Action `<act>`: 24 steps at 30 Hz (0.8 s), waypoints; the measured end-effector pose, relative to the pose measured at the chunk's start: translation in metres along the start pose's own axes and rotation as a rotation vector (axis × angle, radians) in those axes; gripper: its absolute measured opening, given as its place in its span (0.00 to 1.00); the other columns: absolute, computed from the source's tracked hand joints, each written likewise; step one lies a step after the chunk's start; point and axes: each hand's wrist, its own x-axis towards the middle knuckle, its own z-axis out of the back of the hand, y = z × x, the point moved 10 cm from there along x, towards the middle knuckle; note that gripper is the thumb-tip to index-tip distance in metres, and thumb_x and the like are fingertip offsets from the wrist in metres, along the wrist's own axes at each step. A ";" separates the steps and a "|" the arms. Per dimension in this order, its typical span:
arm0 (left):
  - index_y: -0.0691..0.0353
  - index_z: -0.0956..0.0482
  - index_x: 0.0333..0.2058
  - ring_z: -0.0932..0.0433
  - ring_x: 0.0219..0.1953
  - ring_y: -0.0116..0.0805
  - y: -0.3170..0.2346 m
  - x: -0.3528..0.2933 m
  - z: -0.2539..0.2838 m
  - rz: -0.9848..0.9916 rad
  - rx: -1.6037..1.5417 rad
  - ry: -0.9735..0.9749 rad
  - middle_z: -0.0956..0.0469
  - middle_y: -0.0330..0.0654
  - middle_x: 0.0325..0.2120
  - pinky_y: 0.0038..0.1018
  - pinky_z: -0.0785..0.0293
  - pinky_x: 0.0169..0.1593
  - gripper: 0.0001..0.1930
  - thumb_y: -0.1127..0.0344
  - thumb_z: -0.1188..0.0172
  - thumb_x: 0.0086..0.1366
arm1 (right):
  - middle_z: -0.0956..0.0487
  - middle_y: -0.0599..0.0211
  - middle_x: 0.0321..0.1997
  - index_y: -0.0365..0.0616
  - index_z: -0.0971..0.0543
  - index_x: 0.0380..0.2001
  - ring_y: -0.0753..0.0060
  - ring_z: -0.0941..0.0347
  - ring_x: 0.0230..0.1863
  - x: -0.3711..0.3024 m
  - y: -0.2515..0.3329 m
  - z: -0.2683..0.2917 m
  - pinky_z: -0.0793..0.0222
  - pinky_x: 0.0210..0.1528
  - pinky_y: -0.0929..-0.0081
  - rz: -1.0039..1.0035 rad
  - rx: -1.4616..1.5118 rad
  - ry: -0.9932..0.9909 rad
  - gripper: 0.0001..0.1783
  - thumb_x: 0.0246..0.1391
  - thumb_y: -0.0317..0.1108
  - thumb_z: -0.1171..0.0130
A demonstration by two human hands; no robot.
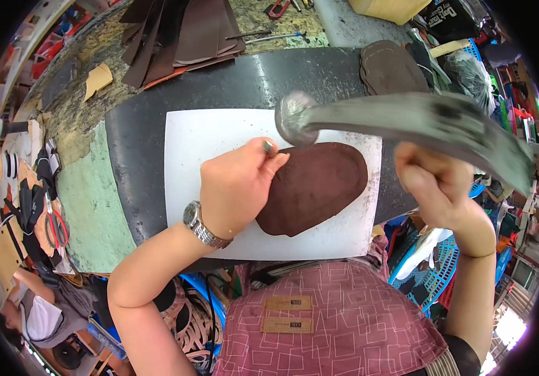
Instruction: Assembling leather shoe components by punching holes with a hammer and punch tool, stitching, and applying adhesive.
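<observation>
1 hammer (pixel 407 122) (raised), 1 leather piece (pixel 319 185).

the left hand (pixel 238 185), a silver metal watch on its wrist, is curled with fingertips pinched together and pressed downward. the right hand (pixel 435 185) is raised in a closed fist, forearm angled up from below.

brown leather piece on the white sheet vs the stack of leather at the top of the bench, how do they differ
The brown leather piece is one rounded oval lying flat on the white sheet, pinned by the left hand; the stack of leather is many long overlapping strips lying untouched on the speckled bench top. The oval looks redder brown, the stack greyer. Both are matte and flat.
</observation>
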 end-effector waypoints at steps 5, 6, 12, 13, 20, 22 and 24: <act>0.63 0.29 0.28 0.25 0.17 0.35 0.011 0.001 -0.002 0.127 -0.069 -0.013 0.25 0.42 0.16 0.26 0.30 0.21 0.07 0.69 0.39 0.57 | 0.24 0.53 0.32 0.38 0.26 0.45 0.56 0.26 0.33 -0.003 -0.035 -0.021 0.31 0.37 0.67 -0.366 0.664 0.004 0.17 0.55 0.36 0.46; 0.65 0.29 0.29 0.24 0.19 0.31 0.018 0.000 -0.004 0.206 -0.189 -0.016 0.24 0.41 0.18 0.24 0.29 0.24 0.06 0.70 0.40 0.59 | 0.25 0.52 0.30 0.38 0.25 0.44 0.55 0.27 0.31 -0.005 -0.038 -0.027 0.32 0.36 0.67 -0.385 0.685 -0.012 0.17 0.55 0.36 0.46; 0.66 0.27 0.28 0.23 0.20 0.25 0.041 -0.003 -0.013 0.424 -0.442 -0.029 0.22 0.41 0.18 0.20 0.29 0.24 0.07 0.69 0.40 0.60 | 0.27 0.53 0.23 0.37 0.25 0.43 0.54 0.29 0.23 -0.025 -0.048 -0.049 0.34 0.28 0.66 -0.471 0.729 0.004 0.16 0.54 0.35 0.46; 0.66 0.27 0.28 0.23 0.20 0.25 0.042 -0.004 -0.013 0.424 -0.455 -0.033 0.22 0.41 0.18 0.20 0.29 0.24 0.07 0.68 0.40 0.60 | 0.27 0.53 0.22 0.37 0.25 0.43 0.54 0.30 0.23 -0.025 -0.047 -0.050 0.34 0.28 0.66 -0.454 0.743 -0.008 0.16 0.54 0.35 0.46; 0.64 0.25 0.29 0.23 0.18 0.31 0.032 -0.002 -0.009 0.306 -0.341 -0.063 0.23 0.43 0.17 0.23 0.29 0.23 0.06 0.68 0.39 0.58 | 0.23 0.55 0.30 0.38 0.24 0.43 0.59 0.26 0.31 -0.018 -0.046 -0.032 0.32 0.34 0.69 -0.495 0.770 -0.018 0.16 0.54 0.35 0.45; 0.63 0.25 0.29 0.25 0.17 0.35 0.012 0.002 -0.004 0.120 -0.137 -0.056 0.25 0.43 0.16 0.25 0.30 0.22 0.05 0.69 0.38 0.57 | 0.22 0.57 0.37 0.39 0.24 0.45 0.61 0.25 0.40 -0.013 -0.030 -0.013 0.31 0.41 0.68 -0.352 0.624 0.050 0.16 0.56 0.35 0.47; 0.62 0.25 0.28 0.26 0.16 0.39 -0.017 0.002 -0.001 -0.143 0.124 -0.055 0.27 0.43 0.15 0.29 0.30 0.21 0.05 0.69 0.39 0.56 | 0.22 0.56 0.40 0.40 0.24 0.46 0.61 0.25 0.43 -0.013 -0.022 -0.015 0.31 0.45 0.68 -0.326 0.533 0.178 0.16 0.57 0.36 0.49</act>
